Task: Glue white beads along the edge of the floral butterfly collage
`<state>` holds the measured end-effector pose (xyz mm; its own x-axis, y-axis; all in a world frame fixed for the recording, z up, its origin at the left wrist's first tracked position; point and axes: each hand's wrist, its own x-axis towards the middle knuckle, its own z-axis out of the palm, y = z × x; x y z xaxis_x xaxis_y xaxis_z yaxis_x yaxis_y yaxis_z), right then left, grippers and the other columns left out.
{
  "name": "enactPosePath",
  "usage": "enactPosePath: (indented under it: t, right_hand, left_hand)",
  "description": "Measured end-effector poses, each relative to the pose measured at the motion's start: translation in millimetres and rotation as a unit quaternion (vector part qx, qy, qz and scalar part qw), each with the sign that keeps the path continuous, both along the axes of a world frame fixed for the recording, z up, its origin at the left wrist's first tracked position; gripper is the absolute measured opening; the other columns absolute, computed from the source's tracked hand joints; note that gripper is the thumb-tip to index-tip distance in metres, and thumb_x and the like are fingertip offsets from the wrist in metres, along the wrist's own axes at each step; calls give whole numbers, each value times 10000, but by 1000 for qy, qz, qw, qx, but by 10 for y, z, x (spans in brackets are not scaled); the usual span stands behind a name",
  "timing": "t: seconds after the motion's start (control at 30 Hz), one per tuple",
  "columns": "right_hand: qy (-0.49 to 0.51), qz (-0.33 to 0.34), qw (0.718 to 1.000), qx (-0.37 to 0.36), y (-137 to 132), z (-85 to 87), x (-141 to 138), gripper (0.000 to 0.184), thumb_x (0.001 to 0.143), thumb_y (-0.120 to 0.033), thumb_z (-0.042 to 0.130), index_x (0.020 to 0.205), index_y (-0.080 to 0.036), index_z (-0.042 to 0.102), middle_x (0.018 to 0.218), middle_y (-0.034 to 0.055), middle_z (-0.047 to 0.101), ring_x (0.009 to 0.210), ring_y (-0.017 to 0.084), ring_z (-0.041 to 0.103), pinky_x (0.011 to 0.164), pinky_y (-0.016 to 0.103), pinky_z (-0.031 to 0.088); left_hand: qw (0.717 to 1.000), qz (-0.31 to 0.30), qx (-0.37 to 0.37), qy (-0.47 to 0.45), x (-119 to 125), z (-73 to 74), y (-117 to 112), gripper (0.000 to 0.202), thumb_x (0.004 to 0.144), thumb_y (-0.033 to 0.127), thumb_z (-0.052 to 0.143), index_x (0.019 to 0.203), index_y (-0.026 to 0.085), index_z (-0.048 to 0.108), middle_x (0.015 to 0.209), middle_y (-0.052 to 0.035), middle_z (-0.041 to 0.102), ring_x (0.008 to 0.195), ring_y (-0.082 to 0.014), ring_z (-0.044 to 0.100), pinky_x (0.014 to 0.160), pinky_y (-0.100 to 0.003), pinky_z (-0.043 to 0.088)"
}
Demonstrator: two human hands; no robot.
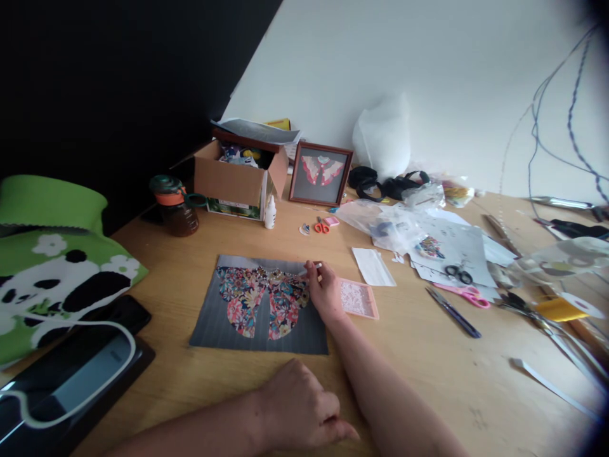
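Note:
A grey sheet lies on the wooden table with a flowered fabric collar shape on it. My right hand rests at the sheet's upper right corner, its fingers pinched on a small white object that I cannot name. My left hand rests on the table just below the sheet, fingers curled loosely, nothing visible in it. A pink lace-patterned card lies right of my right hand.
Behind stand a cardboard box, a framed collar picture, a glue bottle, a brown bottle and orange scissors. Papers, plastic bags, black scissors and pink scissors crowd the right. A panda bag and dark device lie left.

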<state>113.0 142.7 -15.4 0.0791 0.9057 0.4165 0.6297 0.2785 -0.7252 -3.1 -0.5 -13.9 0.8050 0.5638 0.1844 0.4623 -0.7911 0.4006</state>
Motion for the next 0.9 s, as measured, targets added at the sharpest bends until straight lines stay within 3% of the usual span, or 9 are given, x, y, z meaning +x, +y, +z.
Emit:
enactPosePath:
  t: [0.23,0.4,0.57,0.77,0.9]
  right_hand:
    - [2,-8,1000,19,-29,27,-22,444,962,-519,381,732,-202,592,703,60,651,696,195,619,658,297,447]
    - [34,-29,999,12,-41,181,-5,472,953,-560,379,768,-199,620,694,54,665,688,194,638,637,286,451]
    - [74,-83,994,0,-63,299,332,491,928,-591,423,793,-182,658,692,55,687,673,198,658,627,285,451]
    - [67,-195,978,-6,-255,152,855,583,893,-663,418,722,-162,663,608,57,651,581,193,617,552,277,407]
    - [19,-205,978,21,-286,75,986,564,910,-639,400,650,-179,598,613,50,631,572,170,578,563,268,387]
  left_hand:
    - [1000,0,0,5,-5,15,-1,463,891,566,584,610,201,634,501,4,620,468,-166,610,472,-277,314]
    - [1000,1,2,2,-22,18,-6,442,884,537,609,598,201,627,487,11,606,466,-160,596,482,-276,314]
    - [1000,-8,2,-8,-30,20,7,389,877,485,641,615,198,634,486,14,602,460,-153,587,478,-267,296]
    - [999,0,-7,-42,-34,-5,4,362,874,469,645,628,204,648,498,12,618,473,-162,602,500,-261,317]
    - [998,1,-9,-55,-47,-3,-3,375,885,461,633,617,199,639,490,9,610,458,-150,583,491,-253,308]
